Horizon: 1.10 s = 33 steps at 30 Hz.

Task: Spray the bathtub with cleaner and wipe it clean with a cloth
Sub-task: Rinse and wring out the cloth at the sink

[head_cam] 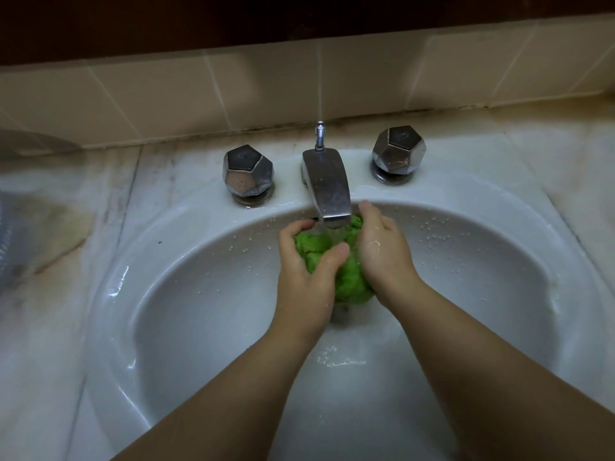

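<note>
Both forearms reach in; left hand (307, 261) and right hand (382, 251) squeeze the green cloth (352, 281) under the running tap (327, 188); wring it thoroughly.

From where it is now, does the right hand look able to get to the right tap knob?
Probably yes. The right hand grips the green cloth under the spout; the right knob stands just beyond, nothing between, but it must release the cloth.

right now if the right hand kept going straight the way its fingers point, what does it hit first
Probably the faucet spout. The right hand, gripping the green cloth together with the left hand, points up and away toward the back of the sink. Its fingertips already sit beside the spout's tip; depth is unclear.
</note>
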{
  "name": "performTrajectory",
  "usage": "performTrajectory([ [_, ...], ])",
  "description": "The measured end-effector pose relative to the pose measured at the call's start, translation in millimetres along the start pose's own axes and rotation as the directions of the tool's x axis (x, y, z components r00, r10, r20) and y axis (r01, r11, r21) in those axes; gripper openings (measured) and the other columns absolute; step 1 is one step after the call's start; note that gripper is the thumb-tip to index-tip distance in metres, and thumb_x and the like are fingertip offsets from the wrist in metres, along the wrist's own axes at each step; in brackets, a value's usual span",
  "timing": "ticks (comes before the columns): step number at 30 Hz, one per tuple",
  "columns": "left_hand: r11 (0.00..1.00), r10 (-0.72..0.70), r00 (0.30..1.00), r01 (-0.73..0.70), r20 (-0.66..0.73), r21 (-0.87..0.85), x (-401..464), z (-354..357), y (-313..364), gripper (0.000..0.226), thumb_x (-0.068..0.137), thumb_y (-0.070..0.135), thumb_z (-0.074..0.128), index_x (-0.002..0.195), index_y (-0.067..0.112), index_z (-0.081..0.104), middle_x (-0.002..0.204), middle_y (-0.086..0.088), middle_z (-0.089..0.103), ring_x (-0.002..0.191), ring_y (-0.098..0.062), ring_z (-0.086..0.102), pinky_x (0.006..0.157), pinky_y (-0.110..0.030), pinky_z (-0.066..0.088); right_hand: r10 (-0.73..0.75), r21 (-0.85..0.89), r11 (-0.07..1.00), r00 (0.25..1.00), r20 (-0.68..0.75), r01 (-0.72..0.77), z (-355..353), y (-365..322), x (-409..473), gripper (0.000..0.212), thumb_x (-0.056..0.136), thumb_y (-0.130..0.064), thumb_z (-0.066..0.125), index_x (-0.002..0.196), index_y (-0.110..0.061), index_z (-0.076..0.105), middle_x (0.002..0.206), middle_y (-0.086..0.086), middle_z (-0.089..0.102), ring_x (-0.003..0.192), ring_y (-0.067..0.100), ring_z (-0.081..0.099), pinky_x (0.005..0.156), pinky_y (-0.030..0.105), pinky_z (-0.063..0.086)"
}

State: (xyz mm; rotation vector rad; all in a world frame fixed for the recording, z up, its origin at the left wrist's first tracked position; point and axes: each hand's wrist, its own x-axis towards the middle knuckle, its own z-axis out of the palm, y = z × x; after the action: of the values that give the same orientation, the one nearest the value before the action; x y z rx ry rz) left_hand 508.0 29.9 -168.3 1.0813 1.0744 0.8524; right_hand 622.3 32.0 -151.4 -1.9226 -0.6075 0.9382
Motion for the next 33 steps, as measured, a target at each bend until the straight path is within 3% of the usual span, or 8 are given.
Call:
performTrajectory([
  [3,0.998,0.057,0.998,-0.057,0.004,0.024,1.9,-1.4,-2.6,0.052,0.075,0.024,0.072,0.119,0.037,0.049,0.109,0.005,0.07,0.098,-0.01,0.071,0.083,-0.033,0.061,0.126,0.146,0.98,0.989,0.074,-0.135,-9.5,4.1,-2.6,0.038,0.103,-0.031,0.037,0.098,-0.013,0.07,0.103,0.017,0.071,0.104,0.035,0.067,0.095,0.053,0.055],
  [7,0.999,0.042,0.99,-0.039,-0.138,0.023,12.4,-2.7,1.4,0.023,0.093,0.018,0.067,0.111,0.033,0.062,0.099,0.003,0.074,0.092,-0.015,0.074,0.076,-0.038,0.062,-0.065,0.43,0.903,0.985,0.162,-0.011,-10.4,14.4,-7.7,0.021,0.101,-0.018,0.055,0.116,-0.027,0.068,0.117,0.01,0.072,0.11,0.029,0.07,0.098,0.055,0.056],
  [11,1.0,-0.021,0.984,0.02,-0.175,-0.01,19.4,-2.8,1.2,0.007,0.091,0.029,0.069,0.096,0.034,0.068,0.097,-0.003,0.076,0.094,-0.027,0.074,0.08,-0.047,0.062,-0.285,0.183,0.95,0.942,0.179,0.253,-5.7,22.0,-19.1,0.061,0.08,-0.039,0.069,0.139,-0.038,0.055,0.123,-0.013,0.069,0.111,0.004,0.066,0.099,0.033,0.053],
  [15,0.997,-0.068,0.989,0.071,-0.131,0.019,18.2,-1.4,-5.4,0.015,0.081,0.049,0.068,0.092,0.04,0.071,0.095,-0.002,0.078,0.091,-0.026,0.075,0.085,-0.051,0.059,-0.323,0.036,0.946,0.946,0.019,0.322,3.0,28.5,-30.6,0.041,0.086,-0.038,0.077,0.122,-0.034,0.059,0.097,-0.016,0.072,0.088,-0.005,0.067,0.074,0.011,0.05],
  [17,0.995,-0.08,0.988,0.086,-0.131,0.043,15.9,0.1,-4.3,0.019,0.083,0.052,0.067,0.092,0.036,0.072,0.093,-0.001,0.078,0.091,-0.026,0.076,0.089,-0.056,0.06,-0.331,-0.024,0.943,0.943,-0.011,0.331,5.3,29.1,-29.0,0.021,0.089,-0.047,0.072,0.102,-0.033,0.064,0.082,-0.018,0.071,0.076,-0.005,0.066,0.062,0.009,0.045],
  [20,0.986,-0.009,0.988,0.034,-0.154,0.16,15.7,-0.7,-2.1,0.023,0.094,0.051,0.062,0.089,0.03,0.07,0.085,-0.001,0.077,0.086,-0.025,0.075,0.083,-0.054,0.061,-0.33,-0.055,0.943,0.944,-0.007,0.33,7.9,30.0,-25.4,0.024,0.091,-0.055,0.062,0.079,-0.035,0.06,0.073,-0.02,0.066,0.065,-0.002,0.062,0.054,0.011,0.041],
  [25,0.973,0.056,0.978,-0.009,-0.199,0.23,13.8,-1.4,3.8,0.02,0.1,0.044,0.055,0.087,0.036,0.068,0.082,0.008,0.073,0.082,-0.011,0.07,0.077,-0.035,0.056,-0.29,0.028,0.956,0.956,-0.035,0.291,12.4,30.4,-21.1,0.029,0.099,-0.035,0.057,0.071,-0.029,0.059,0.064,-0.011,0.062,0.059,0.002,0.057,0.051,0.016,0.041],
  [33,0.938,0.145,0.979,-0.091,-0.141,0.336,6.9,-4.9,3.9,0.018,0.095,0.048,0.044,0.095,0.042,0.06,0.084,0.011,0.07,0.083,-0.012,0.067,0.074,-0.04,0.055,-0.277,-0.064,0.959,0.96,-0.023,0.276,8.6,24.4,-22.3,0.031,0.096,-0.049,0.044,0.081,-0.028,0.063,0.076,-0.006,0.067,0.074,0.009,0.065,0.065,0.032,0.049],
])
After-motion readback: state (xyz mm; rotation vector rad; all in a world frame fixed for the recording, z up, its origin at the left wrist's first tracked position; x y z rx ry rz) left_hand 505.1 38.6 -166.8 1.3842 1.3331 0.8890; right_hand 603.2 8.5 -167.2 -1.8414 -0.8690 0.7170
